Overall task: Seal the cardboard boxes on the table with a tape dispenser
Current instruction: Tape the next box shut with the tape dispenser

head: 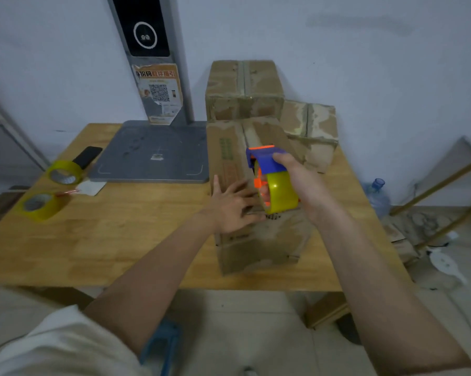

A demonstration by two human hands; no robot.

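Note:
A long cardboard box lies on the wooden table, running away from me. My left hand presses flat on its near top with fingers spread. My right hand grips a blue and orange tape dispenser loaded with a yellowish tape roll, held just above the box's top near my left fingers. Two more cardboard boxes stand behind: a taped one at the back against the wall, and a smaller one to its right.
Two spare tape rolls sit at the table's left, beside a black phone. A grey stand with a square base occupies the back middle. A water bottle and flattened cardboard lie on the floor to the right.

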